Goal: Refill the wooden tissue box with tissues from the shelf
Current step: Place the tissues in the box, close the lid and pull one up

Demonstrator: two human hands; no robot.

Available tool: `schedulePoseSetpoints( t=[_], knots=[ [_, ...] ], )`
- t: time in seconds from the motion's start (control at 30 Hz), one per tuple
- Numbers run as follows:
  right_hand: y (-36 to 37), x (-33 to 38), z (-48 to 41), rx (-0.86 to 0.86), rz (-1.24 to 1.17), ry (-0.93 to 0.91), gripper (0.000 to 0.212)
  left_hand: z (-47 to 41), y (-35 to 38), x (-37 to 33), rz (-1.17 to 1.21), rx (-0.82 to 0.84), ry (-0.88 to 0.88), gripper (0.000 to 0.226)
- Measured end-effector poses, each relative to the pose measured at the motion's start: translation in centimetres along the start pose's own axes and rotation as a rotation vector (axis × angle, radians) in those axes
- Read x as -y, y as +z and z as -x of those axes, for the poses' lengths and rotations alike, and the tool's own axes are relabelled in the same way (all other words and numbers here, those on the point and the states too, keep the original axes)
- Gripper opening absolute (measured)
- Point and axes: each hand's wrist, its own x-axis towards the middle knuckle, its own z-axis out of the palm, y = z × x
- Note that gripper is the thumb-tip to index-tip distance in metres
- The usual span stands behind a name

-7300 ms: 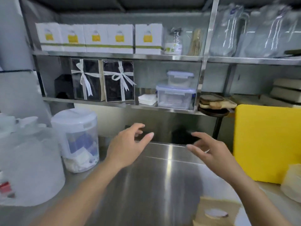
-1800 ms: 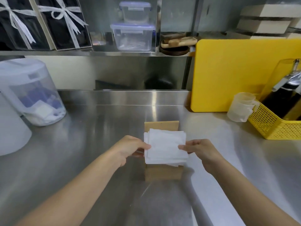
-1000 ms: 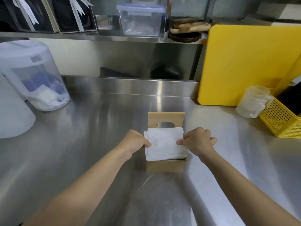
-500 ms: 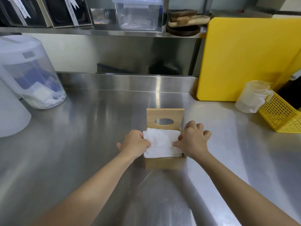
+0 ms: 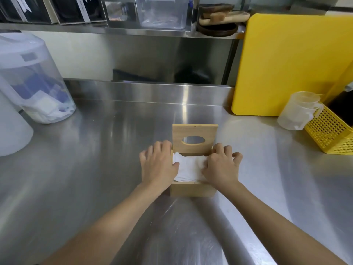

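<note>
Wooden tissue box (image 5: pixel 193 189) at frame centre on steel counter (image 5: pixel 95 169), slotted lid (image 5: pixel 194 139) raised upright behind; white tissue stack (image 5: pixel 188 169) seated inside, pressed at either end by left hand (image 5: pixel 158 165) and right hand (image 5: pixel 221 167), fingers curled over tissue edges.

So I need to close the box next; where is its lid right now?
In the head view the lid stands upright at the back of the wooden box, centre of the counter, just beyond the tissues.
</note>
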Motion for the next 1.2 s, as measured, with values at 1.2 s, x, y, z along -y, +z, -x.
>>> schedulePoseSetpoints(
  t=[1.2],
  knots=[
    [-1.3, -1.6, -1.9, 0.167, 0.23, -0.363, 0.015, -3.0, -0.8, -1.6, -0.595, 0.47, 0.603, 0.028]
  ],
)
